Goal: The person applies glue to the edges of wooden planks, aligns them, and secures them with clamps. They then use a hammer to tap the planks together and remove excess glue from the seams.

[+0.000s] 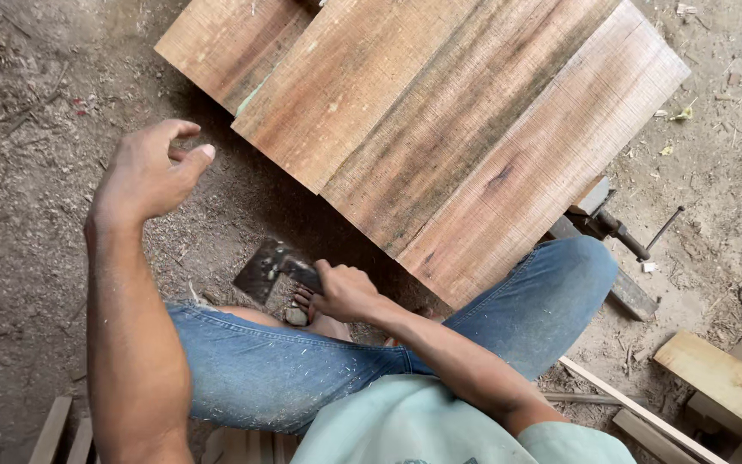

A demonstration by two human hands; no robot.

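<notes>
**2 hands, 1 dark metal tool, a stack of rough boards**

2 bare hands are in shot here. The right hand [343, 290] is curled shut around the handle of a flat, dark metal tool [265, 268], looks like a broad blade with a scuffed, speckled face. It sits low, just above the dirt floor [19, 223], right by the person's bare toes and under the near edge of the planks.

The left hand [149, 172] is up in the air over the ground, loose and open, fingers bent, holding nothing.

The wooden planks [440, 129] are wide slabs laid side by side, reddish-brown with darker streaks and fine saw marks across the grain. The person's jeans [259, 369] are dusted with pale sawdust. Off to the right there's a metal clamp [624, 234] with a screw handle, plus some pale offcuts [723, 382] lying in the dirt.
</notes>
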